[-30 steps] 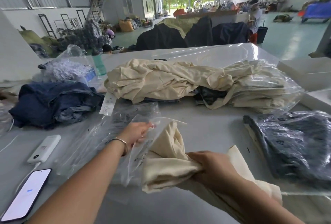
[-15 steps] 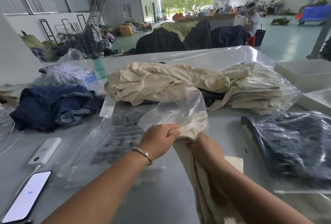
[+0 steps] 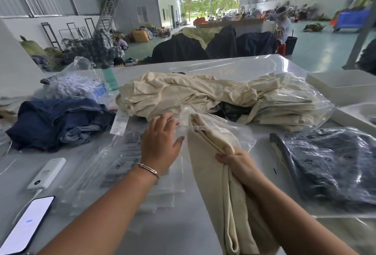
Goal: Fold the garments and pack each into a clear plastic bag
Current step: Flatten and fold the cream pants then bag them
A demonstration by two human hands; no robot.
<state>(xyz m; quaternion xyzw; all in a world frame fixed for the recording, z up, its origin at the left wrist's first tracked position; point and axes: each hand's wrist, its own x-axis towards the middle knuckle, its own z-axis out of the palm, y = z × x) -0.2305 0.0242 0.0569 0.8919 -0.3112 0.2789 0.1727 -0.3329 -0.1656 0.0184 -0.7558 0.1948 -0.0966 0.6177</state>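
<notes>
A folded cream garment (image 3: 211, 165) stretches from the table's near edge toward the middle, its far end inside a clear plastic bag (image 3: 238, 132). My right hand (image 3: 234, 161) grips the garment at mid-length. My left hand (image 3: 160, 142), fingers spread and fairly straight, touches the bag's left side at its mouth. Behind lies a loose heap of cream garments (image 3: 183, 93), with a bagged stack of cream garments (image 3: 293, 106) to its right. A bagged dark garment (image 3: 333, 159) lies at the right.
A pile of navy garments (image 3: 55, 120) sits at the left. A stack of flat clear bags (image 3: 122, 165) lies under my left forearm. A phone (image 3: 24, 226) and a white power bank (image 3: 47, 173) lie near the left edge. White boxes (image 3: 341, 83) stand at the right.
The cream garment has gone deeper into the clear bag, pushed forward by my right hand. My left hand has let go of the bag's mouth and opened flat beside it.
</notes>
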